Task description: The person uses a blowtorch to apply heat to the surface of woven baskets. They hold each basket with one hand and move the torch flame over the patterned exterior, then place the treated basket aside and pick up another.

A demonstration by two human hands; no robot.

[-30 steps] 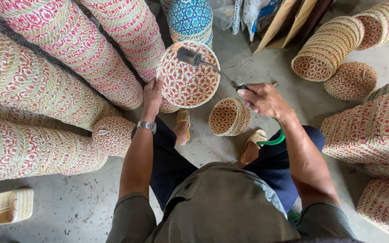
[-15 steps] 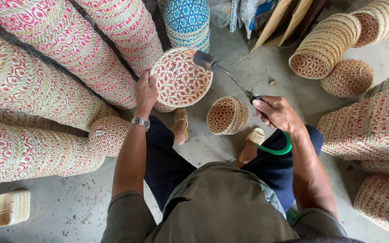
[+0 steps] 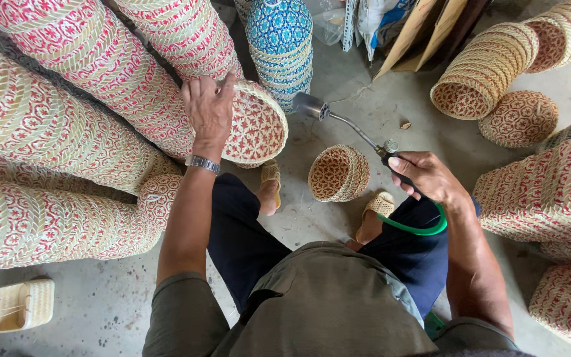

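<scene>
The person sits on the concrete floor (image 3: pixel 391 99) among long stacks of woven baskets. The left hand (image 3: pixel 209 109) is clamped on the rim of a round red-and-cream woven basket (image 3: pixel 256 125), tilting its patterned base toward the right. The right hand (image 3: pixel 427 177) is closed around the handle of a gas torch (image 3: pixel 351 129), whose metal nozzle sits just right of that basket's edge; a green hose (image 3: pixel 418 228) loops from the handle under the wrist. No flame can be made out at the nozzle. A smaller woven basket (image 3: pixel 338 173) lies on the floor below the torch, between the person's sandalled feet. The step in hand appears to be passing the torch over the held basket's surface. The next move would likely call for turning the rim steadily while keeping the nozzle near but off the weave.
</scene>
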